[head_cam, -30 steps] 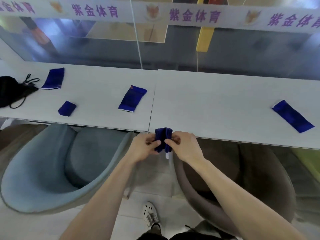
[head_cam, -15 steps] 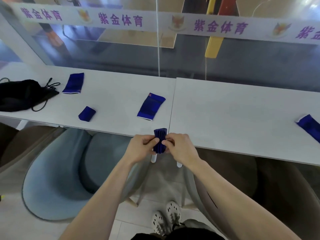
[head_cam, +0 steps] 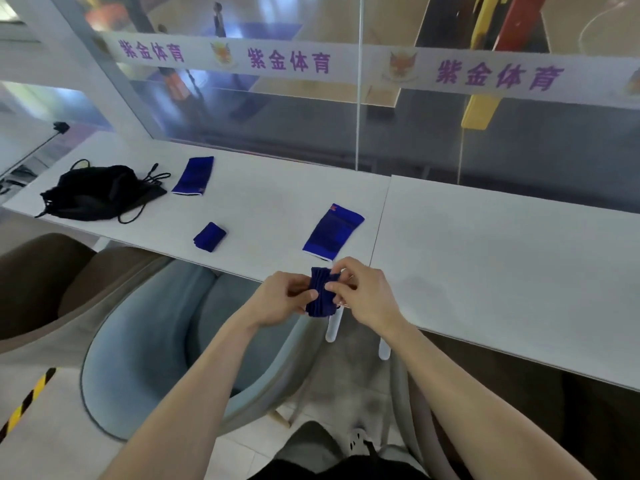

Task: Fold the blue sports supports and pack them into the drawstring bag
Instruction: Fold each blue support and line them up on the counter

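L hand (head_cam: 280, 299) & R hand (head_cam: 367, 296) both pinch one blue support (head_cam: 320, 292), bunched btwn thumbs & fingers, prob so the fold holds tight; held in air, well right of the drawstring bag (head_cam: 97, 192). Nearer the bag: folded piece (head_cam: 209, 236), flat support (head_cam: 332, 232); 2nd flat one (head_cam: 194, 174) just beside it

I count four blue supports: one bunched support (head_cam: 320, 292) pinched in my two hands, left hand (head_cam: 282, 299) and right hand (head_cam: 367, 292), one folded support (head_cam: 209, 236), and two flat ones, near support (head_cam: 333, 232) and far support (head_cam: 193, 175). One bag (head_cam: 97, 194). Two tables: left table (head_cam: 270, 199), right table (head_cam: 502, 271). Two chairs show plainly on my left: grey chair (head_cam: 156, 341), brown chair (head_cam: 52, 282).
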Demonstrator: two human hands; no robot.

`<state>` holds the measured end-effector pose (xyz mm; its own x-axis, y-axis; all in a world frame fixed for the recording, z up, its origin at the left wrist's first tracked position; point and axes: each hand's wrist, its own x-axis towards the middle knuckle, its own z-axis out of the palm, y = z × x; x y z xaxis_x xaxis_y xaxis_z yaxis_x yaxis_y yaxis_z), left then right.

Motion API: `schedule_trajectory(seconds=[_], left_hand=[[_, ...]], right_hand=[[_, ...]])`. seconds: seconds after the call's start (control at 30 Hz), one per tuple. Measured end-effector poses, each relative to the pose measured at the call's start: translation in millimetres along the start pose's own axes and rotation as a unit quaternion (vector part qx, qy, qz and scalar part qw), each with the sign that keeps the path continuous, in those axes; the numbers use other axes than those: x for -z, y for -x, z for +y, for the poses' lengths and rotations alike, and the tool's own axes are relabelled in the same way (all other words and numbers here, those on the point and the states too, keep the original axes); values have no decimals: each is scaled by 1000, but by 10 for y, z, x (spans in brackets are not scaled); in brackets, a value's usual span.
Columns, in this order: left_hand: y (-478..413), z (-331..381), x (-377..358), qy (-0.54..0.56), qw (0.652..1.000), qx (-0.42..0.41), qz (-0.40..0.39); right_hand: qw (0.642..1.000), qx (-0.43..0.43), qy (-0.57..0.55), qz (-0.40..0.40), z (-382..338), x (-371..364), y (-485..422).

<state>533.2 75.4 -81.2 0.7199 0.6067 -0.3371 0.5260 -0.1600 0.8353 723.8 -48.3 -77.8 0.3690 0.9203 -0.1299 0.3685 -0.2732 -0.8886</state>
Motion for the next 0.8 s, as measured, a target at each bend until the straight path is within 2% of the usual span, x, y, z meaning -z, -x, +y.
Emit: schedule_trajectory(seconds=[0.13,0.33,0.43,0.5,0.57,0.67,0.8], left_hand=[[-43,-117,172,-34,999,16,-9],[-243,-309,460,-97,994,15,-43],[-293,-434,659,-75,995,28,-51],[-319,-540,832,-60,996,35,-56],[-334,-647,1027,-33,997,48,-52],[-327,-854,1281,44,996,78,-30],[-449,-1279,1489,54,990,99,83]], right_hand=[[999,14,33,11,-67,-151,-174],[996,-15,82,9,-111,-478,-609],[990,-58,109,-69,-126,-639,-917],[984,-88,72,-138,-162,-760,-1117],[979,-114,23,-165,-224,-912,-1286],[981,-128,12,-146,-314,-1215,-1529],[981,-146,22,-123,-356,-1641,-1850]])
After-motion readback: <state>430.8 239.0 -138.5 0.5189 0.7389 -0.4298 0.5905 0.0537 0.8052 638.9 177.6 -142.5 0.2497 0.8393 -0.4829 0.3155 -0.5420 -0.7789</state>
